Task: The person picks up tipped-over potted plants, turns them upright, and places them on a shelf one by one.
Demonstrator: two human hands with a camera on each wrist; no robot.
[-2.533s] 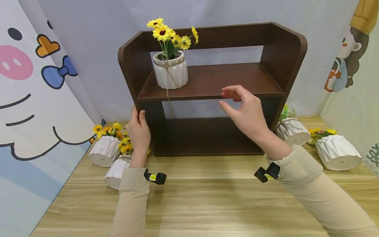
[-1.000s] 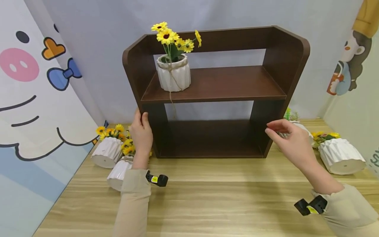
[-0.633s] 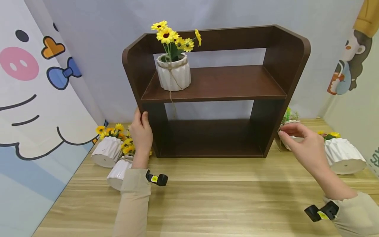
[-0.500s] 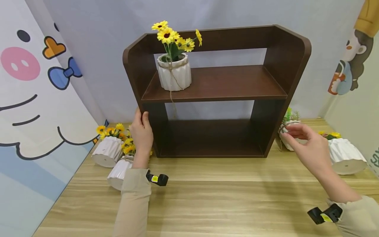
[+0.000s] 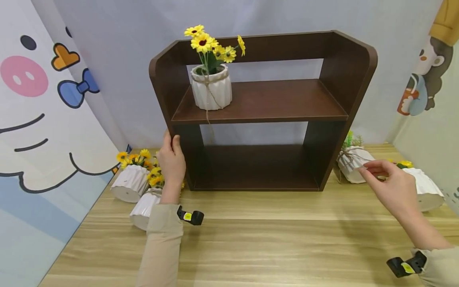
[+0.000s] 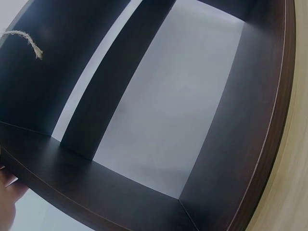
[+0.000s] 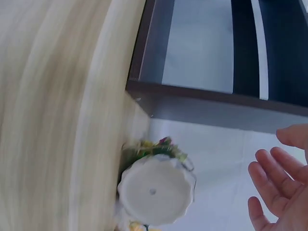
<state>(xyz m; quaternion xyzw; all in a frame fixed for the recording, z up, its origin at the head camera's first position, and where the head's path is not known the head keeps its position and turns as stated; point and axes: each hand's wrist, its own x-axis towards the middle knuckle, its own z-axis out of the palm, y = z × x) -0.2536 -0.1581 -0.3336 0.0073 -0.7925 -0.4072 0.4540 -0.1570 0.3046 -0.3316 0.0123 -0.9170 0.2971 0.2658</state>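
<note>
A dark brown two-tier shelf (image 5: pixel 283 97) stands on the wooden table. My left hand (image 5: pixel 172 164) holds its left side panel, thumb by the front edge; the left wrist view catches part of that hand (image 6: pixel 6 202) at the outer face. On the upper tier, at the left, sits a white ribbed flowerpot (image 5: pixel 211 89) with yellow daisies and twine. My right hand (image 5: pixel 398 187) is to the right of the shelf, fingers loosely bent with nothing between them. Near its fingertips lies a tipped pot (image 5: pixel 353 165) with green sprigs and twine; the hand partly hides another pot (image 5: pixel 426 189).
Two more tipped white pots, a ribbed one (image 5: pixel 130 183) and a smoother one (image 5: pixel 144 209), lie left of the shelf with yellow and orange flowers. A grey backdrop (image 5: pixel 118 71) rises behind the shelf. Bare wooden tabletop (image 5: pixel 258 239) stretches in front.
My right hand has moved from before the upper tier down and rightward, past the shelf's right side to the pots. My left hand stays on the left panel.
</note>
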